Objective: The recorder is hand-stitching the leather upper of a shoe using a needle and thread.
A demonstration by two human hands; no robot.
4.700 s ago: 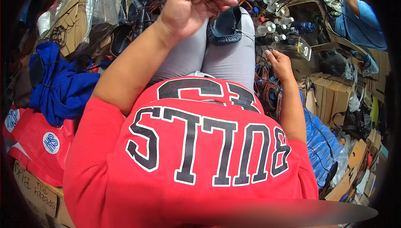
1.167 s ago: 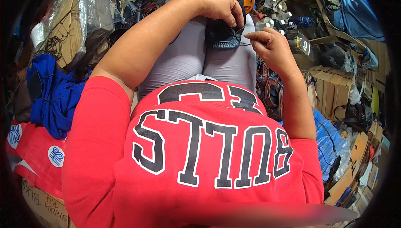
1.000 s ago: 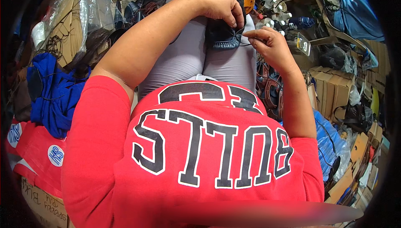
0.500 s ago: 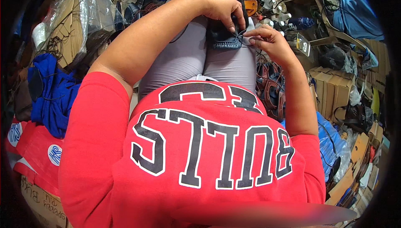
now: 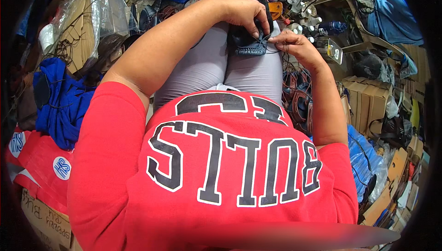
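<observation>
Grey trousers (image 5: 198, 62) cover the thighs; a black moccasin-style shoe (image 5: 248, 48) lies on the right one, partly beneath the left hand (image 5: 254, 16), whose thumb and fingers grip its edge. Beside the shoe, the right hand (image 5: 297, 46) pinches dark thread (image 5: 272, 50).

Red over grey, with blues

From my remote post I see a blue-black shoe (image 5: 249, 50), plain grey trousers (image 5: 195, 69), and a red shirt (image 5: 230, 159) with black, white-edged lettering (image 5: 212, 170). The bundled cloth (image 5: 64, 99) is vivid blue; the cartons (image 5: 363, 101), brown.
</observation>
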